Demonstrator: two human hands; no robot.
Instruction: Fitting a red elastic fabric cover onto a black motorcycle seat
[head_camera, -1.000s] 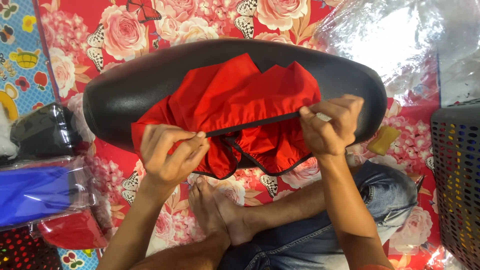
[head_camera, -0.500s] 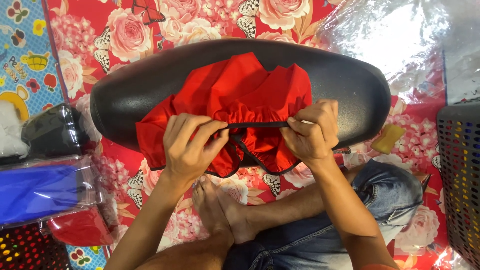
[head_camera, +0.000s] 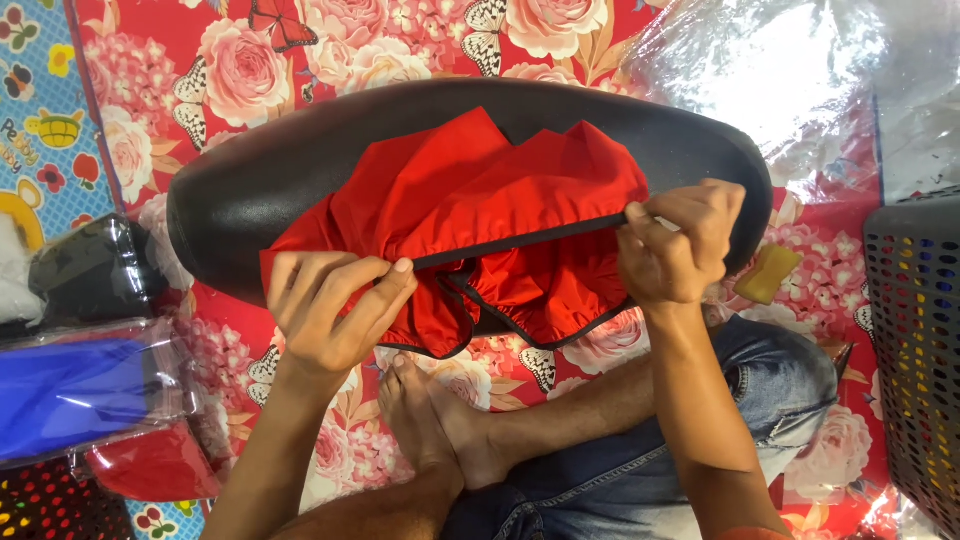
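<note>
Nearest the camera, below the seat: the person's crossed bare feet (head_camera: 440, 425) and legs in blue jeans (head_camera: 640, 470) rest on a red flowered mat (head_camera: 330, 60), so the work sits within easy reach.

Landmark: a long black padded seat (head_camera: 240, 190) lies across the mat, just beyond the feet.

Red cover: a red cloth cover (head_camera: 470, 200) with a black elastic hem (head_camera: 520, 238) is draped over the middle of the seat, part hanging off its near edge.

Left hand: the left hand (head_camera: 335, 305), at the seat's near edge, has its fingers curled shut on the gathered cloth and hem, pinning that end.

Right hand: the right hand (head_camera: 680, 245), over the seat's right part, pinches the hem with closed fingers; the elastic runs taut between both hands, apparently stretched to open the cover.

Left of the seat: clear bags hold black (head_camera: 85, 270), blue (head_camera: 75, 395) and red (head_camera: 150, 465) folded cloth, stacked close by.

Right of the seat: a dark perforated basket (head_camera: 915, 350) and a small yellow block (head_camera: 768, 272) near the seat's end.

Beyond the seat: crumpled clear plastic sheeting (head_camera: 800, 80).
</note>
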